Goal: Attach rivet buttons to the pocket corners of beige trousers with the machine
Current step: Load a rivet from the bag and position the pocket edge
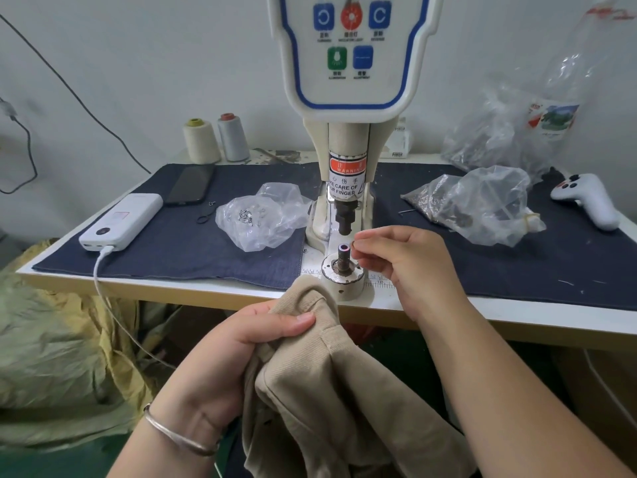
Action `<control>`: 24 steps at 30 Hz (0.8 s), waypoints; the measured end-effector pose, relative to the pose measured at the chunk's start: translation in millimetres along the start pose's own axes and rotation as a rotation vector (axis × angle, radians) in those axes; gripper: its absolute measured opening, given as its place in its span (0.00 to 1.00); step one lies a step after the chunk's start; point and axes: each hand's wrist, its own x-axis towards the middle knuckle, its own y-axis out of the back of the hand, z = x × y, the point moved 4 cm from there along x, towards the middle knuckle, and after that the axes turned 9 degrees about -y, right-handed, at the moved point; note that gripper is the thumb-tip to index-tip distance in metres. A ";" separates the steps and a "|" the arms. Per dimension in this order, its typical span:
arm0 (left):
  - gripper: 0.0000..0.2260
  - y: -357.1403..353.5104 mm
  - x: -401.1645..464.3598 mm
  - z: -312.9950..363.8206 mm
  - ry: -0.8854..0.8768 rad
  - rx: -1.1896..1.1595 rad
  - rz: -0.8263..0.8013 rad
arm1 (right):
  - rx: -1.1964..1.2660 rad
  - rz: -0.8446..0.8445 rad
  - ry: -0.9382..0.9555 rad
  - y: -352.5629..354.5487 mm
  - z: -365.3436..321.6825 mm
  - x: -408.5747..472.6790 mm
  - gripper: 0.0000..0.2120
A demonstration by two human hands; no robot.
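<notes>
Loading the small round lower die post (343, 250) of the cream-coloured riveting machine (348, 132) is the step in hand, by my reading. The right hand (410, 267) is pinching something tiny between thumb and forefinger just right of that post; it is too small to identify, though a rivet piece seems likely. The piece should be going squarely onto the top of the post, seated flat, before any cloth is coming over it.

Just in front of the post, below the table edge, the left hand (241, 343) is gripping a bunched fold of the beige ribbed cotton trousers (337, 391), thumb pressing on top. That fold should be staying smooth and single-layered at the pocket corner, so it is arriving centred on the post.

Directly above the post, the dark metal punch (344, 215) is hanging; fingers should be clearing sideways before the machine is triggered.

Left of the post, a crumpled clear plastic bag of metal bits (262, 215) is lying on the dark blue denim mat (179, 236); right of the post, a second clear bag (482, 205) is lying well apart.
</notes>
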 end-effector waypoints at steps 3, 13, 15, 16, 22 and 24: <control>0.18 1.6 0.1 0.3 0.001 -0.002 0.006 | 0.041 0.047 -0.056 -0.1 1.9 2.3 0.05; 0.16 0.3 0.6 0.3 -0.005 -0.001 -0.008 | 0.150 0.108 -0.212 -8.9 3.7 2.0 0.08; 0.15 0.4 0.0 0.1 -0.003 -0.001 -0.013 | 0.199 0.083 -0.270 -11.3 4.4 2.9 0.08; 0.15 0.5 -0.2 0.1 -0.003 -0.003 -0.013 | 0.219 0.067 -0.296 -12.9 4.8 3.4 0.07; 0.15 0.6 -1.1 0.1 -0.008 -0.014 -0.021 | 0.292 0.027 -0.416 -17.0 9.0 3.2 0.05; 0.15 0.5 -1.3 0.2 -0.008 -0.019 -0.022 | 0.305 0.034 -0.432 -16.3 9.3 3.4 0.04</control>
